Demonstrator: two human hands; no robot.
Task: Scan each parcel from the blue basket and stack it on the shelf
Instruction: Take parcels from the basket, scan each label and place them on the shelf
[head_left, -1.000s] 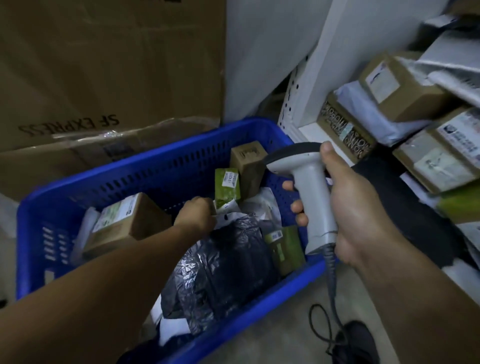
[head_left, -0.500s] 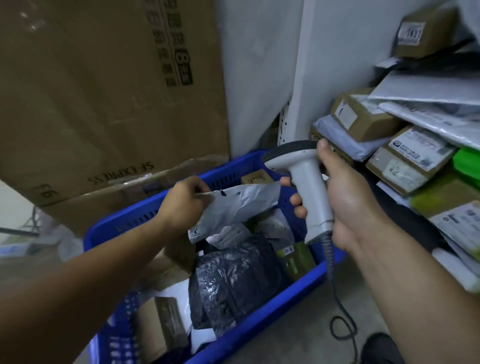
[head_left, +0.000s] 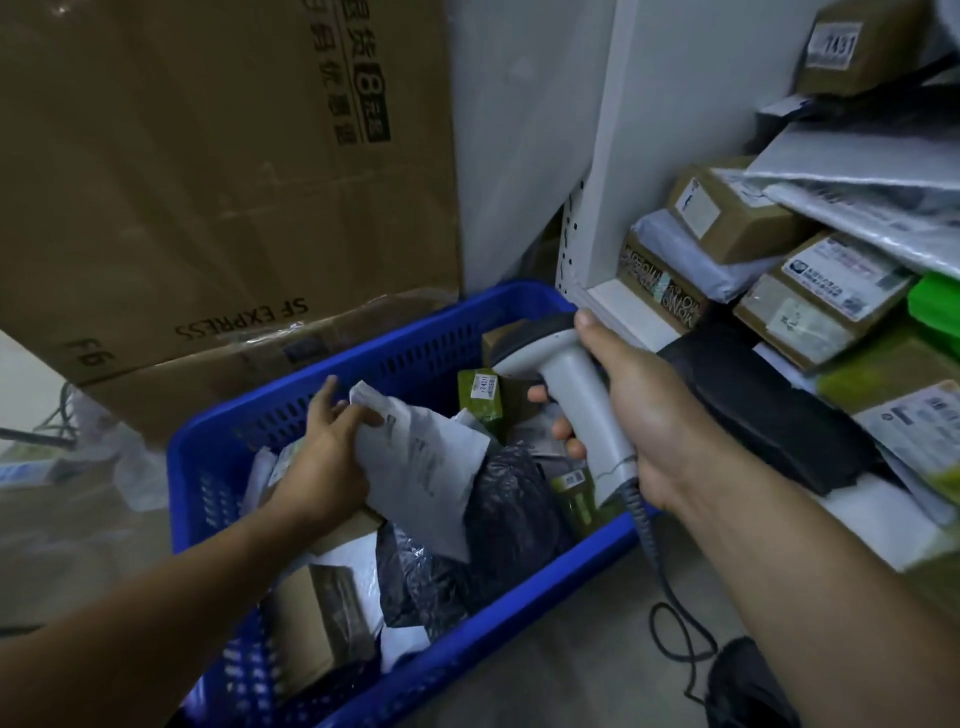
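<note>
Carton (head_left: 208, 182) reads "SF EXPRESS" upside-down; left hand (head_left: 324, 467) grips mailer (head_left: 423, 467), right hand (head_left: 647, 415) grips scanner (head_left: 574, 387)

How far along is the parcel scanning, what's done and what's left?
Done: several parcels lie stacked on the shelf. In hand: the left hand holds a grey mailer above the blue basket, and the right hand grips the scanner. Left: a black bag, a green box and a brown box lie in the basket.
</note>
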